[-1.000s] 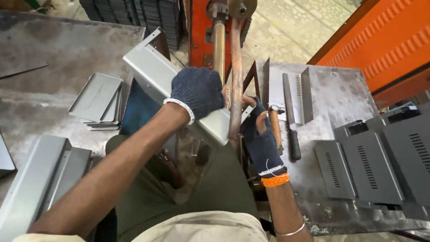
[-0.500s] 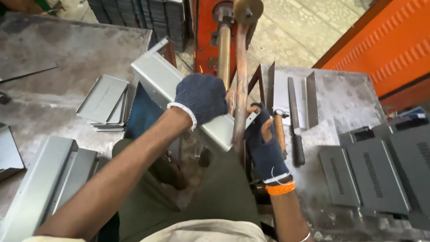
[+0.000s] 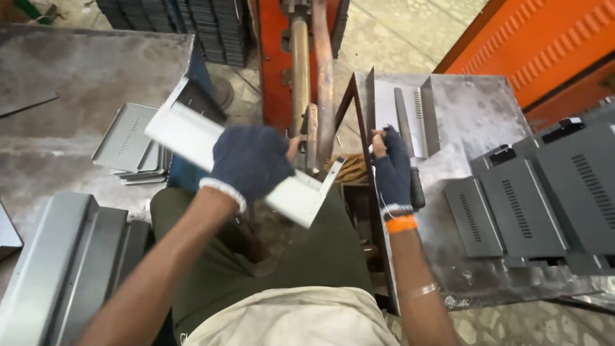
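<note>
Bent sheet-metal channel (image 3: 192,138), pale grey, lies slanted in front of the orange press (image 3: 272,77), its near end over my lap. My gloved left hand (image 3: 251,160) wraps it mid-length, fingers curled tight around it. My right hand (image 3: 392,168), in a fingerless glove, rests at the edge of the steel table (image 3: 474,122), fingers curled near a dark-handled tool (image 3: 410,150); whether they grip it I cannot tell. Dark vented panels (image 3: 532,198) lie to the right.

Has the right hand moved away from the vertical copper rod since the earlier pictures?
Yes. The right hand was beside the copper rod; now it is further right, at the steel table's edge.
</note>
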